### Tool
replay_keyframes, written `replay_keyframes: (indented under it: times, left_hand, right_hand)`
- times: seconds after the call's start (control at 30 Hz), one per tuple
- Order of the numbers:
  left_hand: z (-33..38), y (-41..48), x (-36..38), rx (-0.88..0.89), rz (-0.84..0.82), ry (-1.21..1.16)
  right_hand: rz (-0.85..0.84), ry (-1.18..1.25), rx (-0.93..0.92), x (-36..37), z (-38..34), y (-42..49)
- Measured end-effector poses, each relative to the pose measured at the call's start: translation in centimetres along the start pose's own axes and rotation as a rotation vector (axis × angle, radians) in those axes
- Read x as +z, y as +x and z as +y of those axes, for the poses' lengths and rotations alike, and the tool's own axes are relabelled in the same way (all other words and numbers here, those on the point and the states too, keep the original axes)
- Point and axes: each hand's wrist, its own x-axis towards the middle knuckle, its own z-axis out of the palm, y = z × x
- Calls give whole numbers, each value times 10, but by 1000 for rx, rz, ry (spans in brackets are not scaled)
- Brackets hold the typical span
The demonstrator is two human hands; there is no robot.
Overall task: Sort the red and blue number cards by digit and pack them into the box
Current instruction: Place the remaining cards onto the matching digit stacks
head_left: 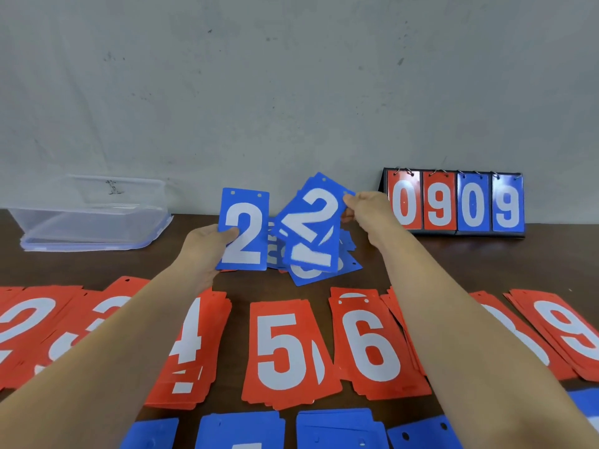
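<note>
The left hand [207, 244] has its grip closed on a flat blue card with a white 2 [243, 233], thumb on the front. It holds the card upright so the number is easy to read. The right hand [366, 209] pinches the top corner of a second blue 2 card [312, 218], which is tilted and lifted just right of the first one. I think it is held there to check that the two numbers match. A few more blue cards hang fanned behind it, and I cannot tell if the fingers hold those too. Under both hands lies a messy pile of unsorted blue cards [324, 272] on the dark brown tabletop [453, 264]. Nearer, a row of red card stacks [288, 351] lies in number order, so the red ones look sorted. More blue stacks [240, 431] sit at the near edge. The clear plastic box [90, 215] waits at the far left; I cannot tell what is in it. A black flip scoreboard [453, 204] stands at the far right.
</note>
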Motion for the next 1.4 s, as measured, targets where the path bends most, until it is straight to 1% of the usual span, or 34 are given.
replay_keyframes:
  times: [0.2,0.3,0.37,0.43,0.53,0.57,0.6,0.63,0.7,0.8,0.87,0.93,0.97,1.0,1.03,1.13,1.17,1.23,1.3,1.4]
  left_hand:
    - [1,-1,-12,-16,32,42]
    - [2,1,-17,-24,46,58]
    - [2,2,-18,-25,53,59]
    - [2,3,-17,-27,52,55]
    - [0,3,-17,-49,58,45]
    - [0,3,-16,-61,60,28]
    - [0,3,-15,-70,60,5]
    - [2,2,-12,-85,59,-23]
    - [4,-2,-4,-128,30,-113]
    - [5,-10,10,-172,-80,-200]
    - [3,-12,17,-135,-127,-140]
    - [3,-12,17,-84,-109,-69]
    - [3,-11,14,-71,-85,-52]
    - [3,-10,9,-64,-61,-46]
    - [3,-9,3,-63,-43,-45]
    - [-2,-5,-9,-69,-10,-53]
    - [-4,-5,-11,-76,3,-55]
    - [-7,-4,-11,-88,22,-55]
    - [-10,-3,-10,-84,29,-54]
    - [-12,-1,-11,-77,47,-54]
  right_hand:
    - [32,-180,86,20,40,9]
    - [67,-278,51,23,49,15]
    - [98,-296,24,23,50,19]
    - [145,-215,4,23,44,22]
    - [238,101,87,21,26,22]
    - [228,203,115,20,19,20]
    - [183,266,129,19,10,16]
    - [117,267,114,21,2,11]
    - [-22,172,48,34,-8,-1]
    - [-93,-58,-35,62,-5,-16]
    - [-130,-38,-55,69,-1,-21]
    - [-179,31,-23,60,3,-20]
    - [-196,17,-3,51,8,-15]
    - [-211,-39,14,41,18,-8]
    - [-232,-151,37,32,28,-2]
    - [-295,-626,124,19,59,10]
    - [-327,-752,120,20,64,11]
    - [-385,-950,49,24,68,12]
    - [-416,-1044,1,28,65,13]
    - [-433,-1080,-6,29,62,17]
